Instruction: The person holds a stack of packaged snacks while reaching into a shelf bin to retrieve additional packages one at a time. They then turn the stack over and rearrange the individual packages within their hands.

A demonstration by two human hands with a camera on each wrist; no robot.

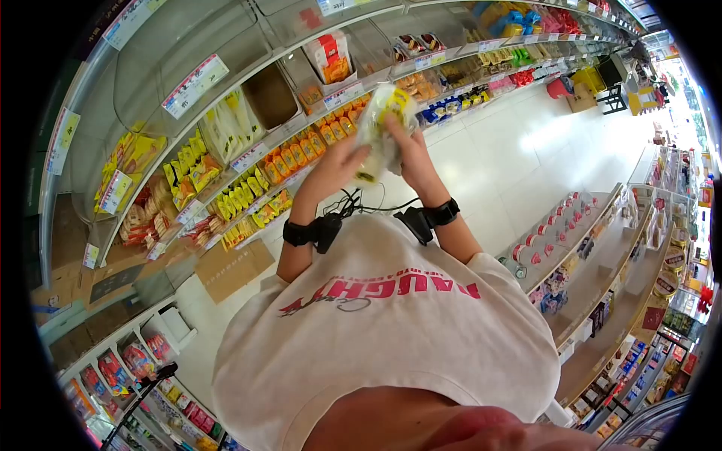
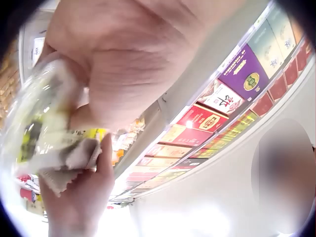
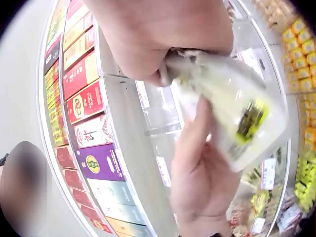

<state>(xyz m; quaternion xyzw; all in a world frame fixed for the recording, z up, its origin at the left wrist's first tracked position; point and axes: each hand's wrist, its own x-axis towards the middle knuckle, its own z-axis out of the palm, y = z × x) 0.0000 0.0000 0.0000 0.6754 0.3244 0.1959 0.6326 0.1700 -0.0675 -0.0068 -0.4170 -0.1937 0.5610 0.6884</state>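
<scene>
A clear plastic packet [image 1: 376, 120] with pale contents and a yellow-and-black label is held between both hands, in front of the chest. My left hand [image 1: 342, 161] grips one side of it; in the right wrist view its thumb lies across the film. With curled fingers, my right hand [image 1: 410, 154] pinches the crimped end of the wrapper [image 2: 61, 177], which looks bunched up in the right wrist view. The label [image 3: 252, 121] faces outward there. Part of the packet is hidden behind the fingers.
Shop shelves curve in front and to the left, with orange packs [image 1: 297, 154], yellow bags [image 1: 241, 195] and a brown open box [image 1: 271, 98]. Flattened cardboard [image 1: 233, 270] lies at lower left. More shelving [image 1: 602, 270] stands on the right, past a pale tiled floor [image 1: 519, 150].
</scene>
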